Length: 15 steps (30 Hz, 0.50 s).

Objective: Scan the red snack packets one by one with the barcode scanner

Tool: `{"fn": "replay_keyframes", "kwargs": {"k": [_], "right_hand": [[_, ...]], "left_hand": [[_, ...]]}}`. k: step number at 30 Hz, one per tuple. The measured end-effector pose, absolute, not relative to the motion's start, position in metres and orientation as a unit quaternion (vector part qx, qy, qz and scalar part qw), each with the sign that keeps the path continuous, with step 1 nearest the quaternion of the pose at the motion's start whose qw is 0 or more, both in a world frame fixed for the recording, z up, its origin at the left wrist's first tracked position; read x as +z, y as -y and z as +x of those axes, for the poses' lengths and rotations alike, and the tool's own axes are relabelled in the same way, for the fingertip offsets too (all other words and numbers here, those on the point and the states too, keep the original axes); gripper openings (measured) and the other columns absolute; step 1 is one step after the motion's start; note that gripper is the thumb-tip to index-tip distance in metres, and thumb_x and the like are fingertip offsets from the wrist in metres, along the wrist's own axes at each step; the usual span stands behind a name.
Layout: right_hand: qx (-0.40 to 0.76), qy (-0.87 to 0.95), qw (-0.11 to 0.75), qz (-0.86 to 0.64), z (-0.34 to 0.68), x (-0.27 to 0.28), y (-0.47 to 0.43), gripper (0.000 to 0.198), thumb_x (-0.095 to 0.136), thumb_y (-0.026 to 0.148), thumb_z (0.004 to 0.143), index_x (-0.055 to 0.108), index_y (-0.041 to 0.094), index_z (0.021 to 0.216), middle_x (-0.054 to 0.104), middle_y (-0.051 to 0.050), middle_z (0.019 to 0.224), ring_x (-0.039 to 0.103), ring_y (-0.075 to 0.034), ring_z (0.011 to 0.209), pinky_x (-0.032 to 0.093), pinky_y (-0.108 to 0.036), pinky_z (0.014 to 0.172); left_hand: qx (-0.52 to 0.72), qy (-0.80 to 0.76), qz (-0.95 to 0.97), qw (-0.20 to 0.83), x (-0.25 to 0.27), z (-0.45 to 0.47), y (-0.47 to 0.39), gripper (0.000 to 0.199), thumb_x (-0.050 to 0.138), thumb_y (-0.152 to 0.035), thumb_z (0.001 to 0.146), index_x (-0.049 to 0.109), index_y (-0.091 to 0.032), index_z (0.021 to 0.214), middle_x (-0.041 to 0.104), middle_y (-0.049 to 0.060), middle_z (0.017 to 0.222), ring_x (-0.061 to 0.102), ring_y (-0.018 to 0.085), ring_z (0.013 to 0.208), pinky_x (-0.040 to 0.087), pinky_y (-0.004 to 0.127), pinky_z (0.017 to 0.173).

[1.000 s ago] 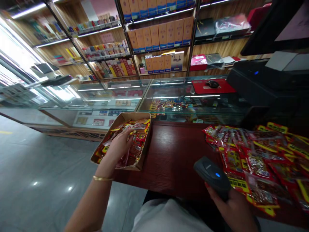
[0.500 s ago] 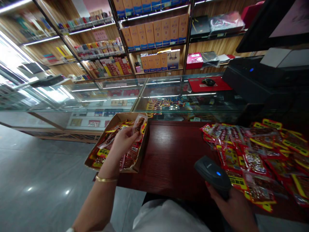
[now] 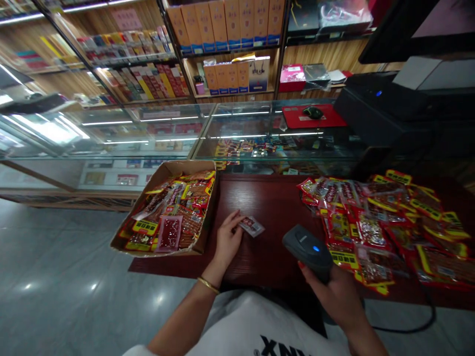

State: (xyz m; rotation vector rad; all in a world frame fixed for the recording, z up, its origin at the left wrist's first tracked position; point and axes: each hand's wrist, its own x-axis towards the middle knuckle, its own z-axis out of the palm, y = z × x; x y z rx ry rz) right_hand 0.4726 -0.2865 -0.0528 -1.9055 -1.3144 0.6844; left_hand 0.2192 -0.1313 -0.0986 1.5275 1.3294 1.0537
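My left hand [image 3: 229, 238] is over the dark red wooden table [image 3: 260, 195], its fingers closed on the edge of a small clear snack packet [image 3: 252, 226] with a barcode side facing up. My right hand [image 3: 339, 291] grips a dark barcode scanner [image 3: 308, 252] with a blue light lit on top; its head points left towards the packet. To the left stands a cardboard box [image 3: 208, 242] holding many snack packets, among them a dark red one [image 3: 169, 233]. On the right lies a spread pile of red and yellow snack packets [image 3: 371, 232].
A glass display counter [image 3: 237, 121] runs behind the table, with a red mouse pad [image 3: 334, 116] and a computer mouse [image 3: 312, 112] on it. A dark machine [image 3: 371, 106] and a monitor [image 3: 401, 29] stand at right. The scanner's cable [image 3: 404, 330] loops near the front edge.
My left hand has moved right, out of the box, bringing a small packet over the table. My right hand still holds the scanner. The view has shifted.
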Motion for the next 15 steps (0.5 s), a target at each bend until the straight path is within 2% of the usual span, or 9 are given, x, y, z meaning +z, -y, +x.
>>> {"fn": "replay_keyframes", "kwargs": {"k": [4, 7, 10, 13, 15], "right_hand": [[0.269, 0.539, 0.343, -0.721, 0.469, -0.059, 0.287, 0.036, 0.065, 0.051, 0.087, 0.082, 0.022, 0.099, 0.085, -0.011, 0.101, 0.081, -0.032, 0.096, 0.063, -0.036, 0.081], [0.275, 0.560, 0.325, -0.711, 0.468, -0.062, 0.288, 0.035, 0.064, 0.049, 0.090, 0.082, 0.022, 0.102, 0.085, -0.011, 0.106, 0.080, -0.032, 0.100, 0.063, -0.036, 0.083], [0.280, 0.561, 0.320, -0.710, 0.467, -0.062, 0.287, 0.036, 0.063, 0.050, 0.091, 0.082, 0.021, 0.102, 0.085, -0.011, 0.103, 0.080, -0.032, 0.099, 0.063, -0.035, 0.083], [0.293, 0.561, 0.313, -0.708, 0.467, -0.063, 0.285, 0.036, 0.063, 0.049, 0.091, 0.081, 0.022, 0.105, 0.085, -0.010, 0.103, 0.080, -0.032, 0.100, 0.063, -0.035, 0.084], [0.304, 0.564, 0.303, -0.706, 0.466, -0.062, 0.284, 0.036, 0.064, 0.047, 0.091, 0.081, 0.021, 0.108, 0.084, -0.011, 0.106, 0.080, -0.033, 0.102, 0.062, -0.036, 0.085]], "left_hand": [[0.437, -0.526, 0.578, 0.445, -0.099, 0.212, 0.129, 0.032, 0.056, -0.021, 0.087, 0.083, -0.022, 0.105, 0.062, 0.008, 0.149, 0.055, 0.026, 0.141, 0.041, 0.043, 0.122], [0.473, -0.536, 0.556, 0.424, -0.103, 0.213, 0.129, 0.030, 0.067, -0.030, 0.086, 0.078, -0.021, 0.112, 0.048, 0.011, 0.161, 0.052, 0.028, 0.144, 0.045, 0.040, 0.117], [0.520, -0.523, 0.499, 0.454, -0.109, 0.217, 0.129, 0.064, 0.076, -0.033, 0.081, 0.056, -0.027, 0.141, 0.031, 0.013, 0.169, 0.062, 0.026, 0.132, 0.055, 0.036, 0.103], [0.545, -0.510, 0.435, 0.504, -0.110, 0.218, 0.128, 0.091, 0.078, -0.036, 0.079, 0.029, -0.033, 0.155, 0.043, 0.015, 0.161, 0.068, 0.020, 0.120, 0.057, 0.033, 0.100], [0.549, -0.503, 0.407, 0.530, -0.108, 0.217, 0.127, 0.095, 0.079, -0.036, 0.079, 0.024, -0.030, 0.156, 0.058, 0.014, 0.147, 0.068, 0.019, 0.119, 0.054, 0.033, 0.104]]}}
